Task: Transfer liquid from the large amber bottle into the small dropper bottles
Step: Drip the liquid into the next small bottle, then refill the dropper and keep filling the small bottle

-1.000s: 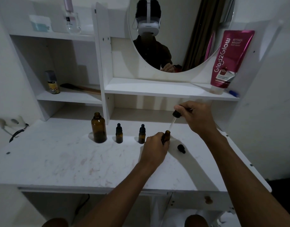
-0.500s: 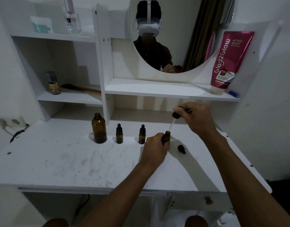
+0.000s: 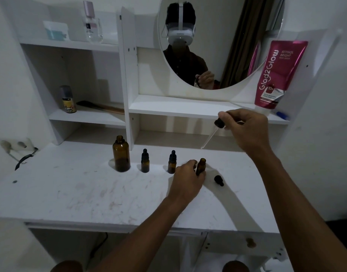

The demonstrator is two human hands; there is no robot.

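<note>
The large amber bottle (image 3: 121, 154) stands uncapped on the white vanity top (image 3: 90, 189). To its right stand two small capped dropper bottles (image 3: 145, 161) (image 3: 172, 163). My left hand (image 3: 188, 179) grips a third small bottle (image 3: 201, 166), which is open and upright on the top. My right hand (image 3: 245, 128) pinches the black bulb of a dropper (image 3: 214, 132); its glass pipette slants down to the left, with its tip above and clear of the open bottle. A loose black dropper cap (image 3: 218, 180) lies just right of the held bottle.
A shelf edge (image 3: 188, 112) runs just behind my right hand, under a round mirror (image 3: 217, 42). A pink lotion tube (image 3: 276, 73) leans at the right. A spray can (image 3: 67, 99) and a brush sit on the left shelf; a perfume bottle (image 3: 91, 22) stands higher up.
My right hand has lifted the dropper up and to the right, so the pipette tip has come away from the open bottle's mouth. My left hand still holds that bottle.
</note>
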